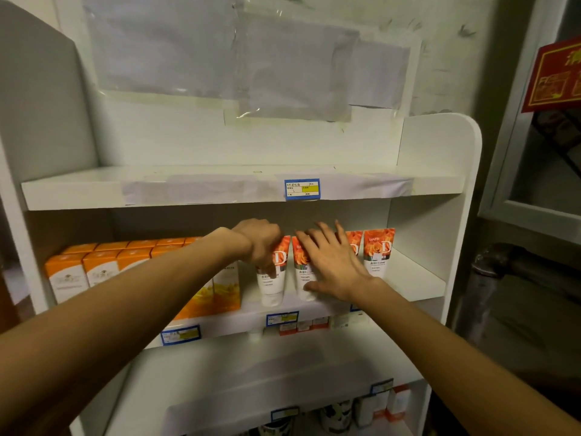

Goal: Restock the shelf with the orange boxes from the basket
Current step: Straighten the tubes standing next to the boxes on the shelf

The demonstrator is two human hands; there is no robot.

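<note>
Both your hands reach into the middle shelf (421, 287).
Orange boxes (94, 265) stand at 9 o'clock; your left hand (262, 243) curls around a tube (273, 278); at 3 o'clock, your right hand (330, 262) lies flat, fingers spread, against another tube (302, 272).

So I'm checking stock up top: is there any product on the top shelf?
No, the top shelf holds only a price label; the orange boxes and tubes sit one shelf lower.

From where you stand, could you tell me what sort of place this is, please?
Probably a shop or pharmacy display shelf: blue price labels on the shelf edges, rows of orange boxes, and identical tubes lined up facing front.
</note>
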